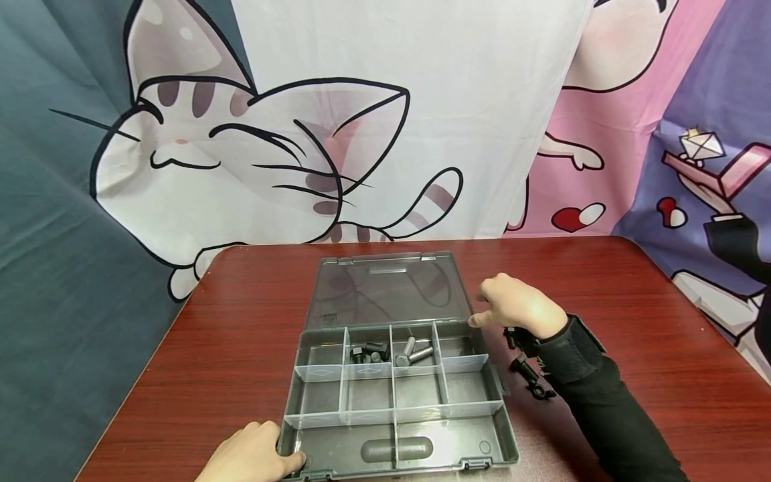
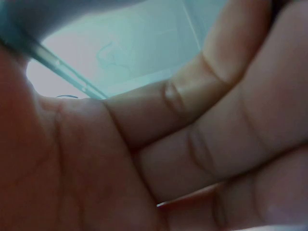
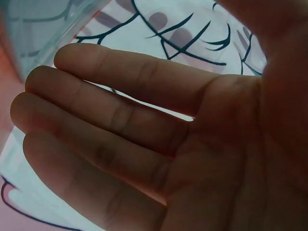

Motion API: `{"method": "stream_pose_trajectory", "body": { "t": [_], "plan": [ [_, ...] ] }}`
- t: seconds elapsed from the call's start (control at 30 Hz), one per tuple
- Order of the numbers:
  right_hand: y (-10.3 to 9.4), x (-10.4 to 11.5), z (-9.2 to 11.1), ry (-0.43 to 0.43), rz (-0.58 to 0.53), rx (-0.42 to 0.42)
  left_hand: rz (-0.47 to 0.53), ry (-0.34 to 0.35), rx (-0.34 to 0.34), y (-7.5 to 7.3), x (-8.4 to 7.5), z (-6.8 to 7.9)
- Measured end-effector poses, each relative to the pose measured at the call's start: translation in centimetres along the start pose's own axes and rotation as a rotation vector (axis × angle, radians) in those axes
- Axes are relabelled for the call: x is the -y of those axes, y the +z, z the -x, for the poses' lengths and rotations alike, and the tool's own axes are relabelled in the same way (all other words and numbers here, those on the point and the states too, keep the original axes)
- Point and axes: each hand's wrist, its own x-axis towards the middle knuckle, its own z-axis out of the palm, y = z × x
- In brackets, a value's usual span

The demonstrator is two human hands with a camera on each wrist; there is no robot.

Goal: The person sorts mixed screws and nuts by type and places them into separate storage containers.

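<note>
A grey translucent compartment box [image 1: 337, 442] lies on the table, its lid [image 1: 391, 294] folded back flat behind it. My left hand [image 1: 249, 452] grips the front left corner, with the thumb over the rim; in the left wrist view its fingers [image 2: 192, 106] bend beside the clear plastic. Several black bolts [image 1: 377, 349] lie in the second compartment of the back row. Silver cylindrical metal pieces [image 1: 419, 353] lie in the third. My right hand [image 1: 521, 306] is by the box's back right corner; its fingers [image 3: 120, 115] are nearly straight and hold nothing.
Several black bolts or fittings [image 1: 526, 368] lie on the red-brown table [image 1: 650, 321] right of the box, partly hidden by the right wrist. A cloth with cartoon cats [image 1: 482, 80] hangs behind the table's far edge.
</note>
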Motion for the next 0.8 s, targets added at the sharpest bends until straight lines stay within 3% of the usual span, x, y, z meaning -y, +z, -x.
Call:
{"method": "stream_pose_trajectory", "body": {
  "t": [0.57, 0.8],
  "plan": [
    [0.1, -2.8, 2.4, 0.059, -0.075, 0.008, -0.007, 0.01, -0.018, 0.0, -0.1, 0.2],
    [0.3, -3.8, 3.2, 0.093, -0.055, 0.023, -0.01, 0.018, -0.031, 0.1, 0.0, 0.1]
  ]
}}
